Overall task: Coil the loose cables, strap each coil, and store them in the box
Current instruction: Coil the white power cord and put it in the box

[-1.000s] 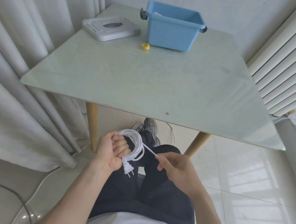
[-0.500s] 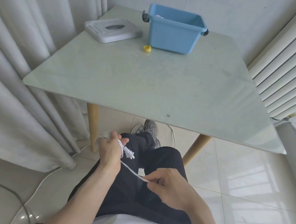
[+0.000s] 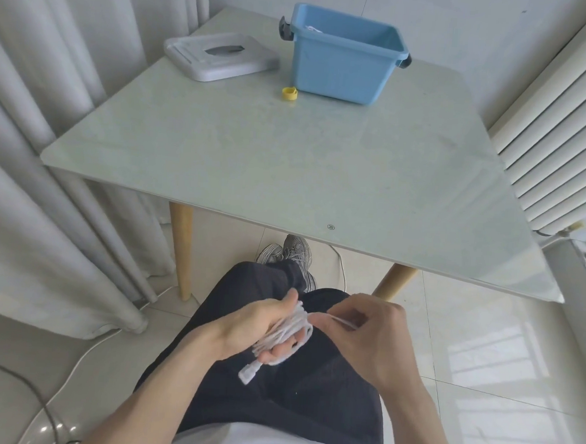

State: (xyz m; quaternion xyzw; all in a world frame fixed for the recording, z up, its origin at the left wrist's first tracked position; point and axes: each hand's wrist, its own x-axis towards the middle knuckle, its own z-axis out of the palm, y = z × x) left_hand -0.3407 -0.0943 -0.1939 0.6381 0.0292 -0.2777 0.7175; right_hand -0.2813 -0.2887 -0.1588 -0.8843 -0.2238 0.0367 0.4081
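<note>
The person sits at the near edge of the surface (image 3: pixel 287 173), both hands held low over the lap, below the surface edge.

Left hand (image 3: pixel 261 326): fingers curled around a coil of white cable (image 3: pixel 288 328), gripping it across the palm. The loops are bunched together and run diagonally through the hand. A white plug (image 3: pixel 248 373) hangs from the lower end of the coil, just below the hand, over the dark trousers.

Right hand (image 3: pixel 370 333): fingers pinch the free end of the same cable, a short length running from the coil to the fingertips. The two hands are close together, joined by this strand.

On the surface, at the far side: a blue box (image 3: pixel 342 63), open at the top, with dark latches at both ends. Something white shows inside near the far left corner; it is too small to identify. A small yellow strap (image 3: pixel 289 94), rolled into a ring, lies just beside the box's near left corner. A grey lid (image 3: pixel 221 56) lies flat to the left of the box, apart from it.

On the floor: a white cord (image 3: pixel 342 266) runs under the surface near the shoes, and a dark cord (image 3: pixel 11 372) lies at lower left near the curtain (image 3: pixel 47 172). A radiator (image 3: pixel 558 118) stands at right.
</note>
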